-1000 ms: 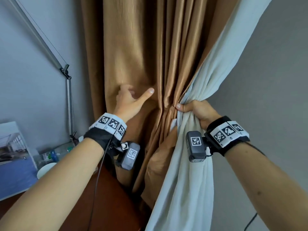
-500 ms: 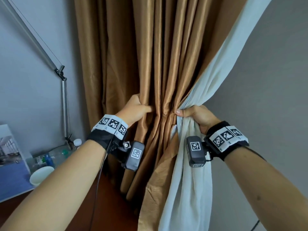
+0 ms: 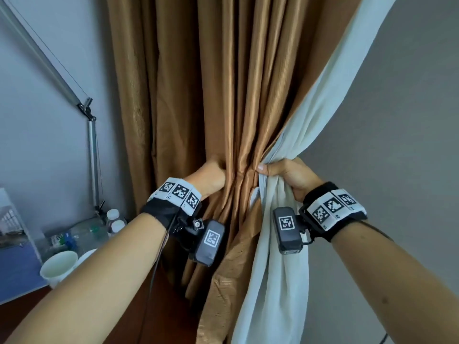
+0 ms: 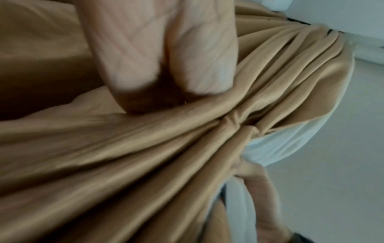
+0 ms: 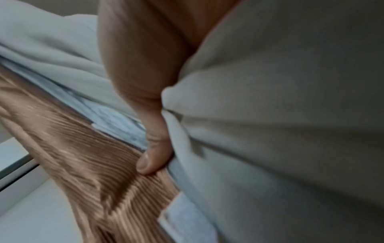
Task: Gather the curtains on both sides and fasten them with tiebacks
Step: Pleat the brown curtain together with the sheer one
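Your right hand (image 3: 291, 176) grips the white curtain (image 3: 273, 269), thumb (image 5: 153, 157) against the brown curtain (image 3: 223, 95). Your left hand (image 3: 211, 178) clutches brown folds just beside it. Both curtains hang vertically, pinched between your hands. A lamp (image 3: 92, 150) stands farther left.

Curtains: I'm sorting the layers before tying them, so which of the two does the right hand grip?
The white curtain, the pale layer on the right. The right hand bunches it, while the left hand grips the brown curtain.
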{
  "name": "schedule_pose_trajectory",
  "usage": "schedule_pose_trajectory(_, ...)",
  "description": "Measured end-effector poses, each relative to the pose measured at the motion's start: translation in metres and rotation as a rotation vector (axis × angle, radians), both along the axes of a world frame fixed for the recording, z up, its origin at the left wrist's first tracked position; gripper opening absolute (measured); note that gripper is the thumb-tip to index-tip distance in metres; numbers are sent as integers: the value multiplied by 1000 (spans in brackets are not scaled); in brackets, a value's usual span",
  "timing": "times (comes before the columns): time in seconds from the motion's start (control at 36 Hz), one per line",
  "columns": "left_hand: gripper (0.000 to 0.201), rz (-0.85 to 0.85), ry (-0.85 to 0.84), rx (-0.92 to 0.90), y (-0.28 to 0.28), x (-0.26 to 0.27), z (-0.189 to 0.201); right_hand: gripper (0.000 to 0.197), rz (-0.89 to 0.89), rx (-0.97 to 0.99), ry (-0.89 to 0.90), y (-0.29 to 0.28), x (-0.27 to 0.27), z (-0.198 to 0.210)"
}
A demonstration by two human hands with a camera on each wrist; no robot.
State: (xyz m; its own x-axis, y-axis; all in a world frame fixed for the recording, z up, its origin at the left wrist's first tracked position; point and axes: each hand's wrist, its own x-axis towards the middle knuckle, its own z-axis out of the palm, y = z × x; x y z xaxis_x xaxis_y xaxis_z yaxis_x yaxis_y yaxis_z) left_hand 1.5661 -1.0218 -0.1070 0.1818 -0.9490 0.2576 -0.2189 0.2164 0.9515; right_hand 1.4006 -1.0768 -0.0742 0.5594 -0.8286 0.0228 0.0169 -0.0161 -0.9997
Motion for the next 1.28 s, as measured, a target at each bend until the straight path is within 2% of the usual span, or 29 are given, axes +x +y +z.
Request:
schedule_pose_trajectory(0.11, 25, -72, -95, -43, -2, -3, -5, 20, -16, -24, -14, -3, 2, -2)
schedule_pose_trajectory(0.28, 12, 50, -181, -72, -12, -3, -14, 21, -58, -37, -39, -8, 5, -3)
schedule_pose_trajectory(0.36, 19, 50, -177, 120, -20, 2, -20, 22, -81, -22, -49, -12, 2, -3)
schedule_pose_trajectory(0.39, 16, 55, -208, 169, -20, 6, -25, 22, -80, -14, -48, -14, 1, -3)
schedule_pose_trajectory(0.44, 8, 100, -420, 307, -17, 17, -40, 22, -79, -4, -48, -17, -3, -4)
schedule_pose_trajectory(0.47, 22, 128, -510, 361, -16, 24, -48, 23, -81, -4, -47, -19, -4, -4)
schedule_pose_trajectory(0.5, 38, 124, -523, 415, -13, 28, -51, 24, -84, -6, -45, -20, -5, -5)
schedule_pose_trajectory(0.53, 45, 103, -487, 417, -10, 32, -51, 25, -87, -10, -42, -22, -6, -5)
schedule_pose_trajectory(0.61, 34, 105, -339, 365, -12, 44, -34, 24, -95, -13, -40, -25, -6, -4)
schedule_pose_trajectory(0.72, 59, 319, -171, 177, -23, 59, 5, 21, -97, -8, -40, -27, -4, -3)
schedule_pose_trajectory(0.81, 73, 270, -38, 98, -29, 55, 28, 21, -86, -4, -36, -26, -1, -3)
schedule_pose_trajectory(0.86, 76, 213, 25, 80, -33, 48, 34, 23, -80, 0, -39, -26, 1, -4)
schedule_pose_trajectory(0.92, 63, 169, 83, 93, -38, 41, 31, 28, -83, -4, -47, -26, 2, -6)
schedule_pose_trajectory(1.03, 21, 146, 133, 45, -35, 30, 25, 32, -106, -27, -69, -25, 3, -8)
schedule_pose_trajectory(1.11, 10, 170, 136, 0, -32, 29, 18, 44, -148, -36, -83, -28, 3, -11)
schedule_pose_trajectory(1.19, 18, 115, 202, 13, -25, 20, 6, 39, -175, -36, -97, -28, 7, -13)
schedule_pose_trajectory(1.28, 53, 24, 309, 60, -14, 2, -2, 40, -153, -28, -78, -26, 13, -12)
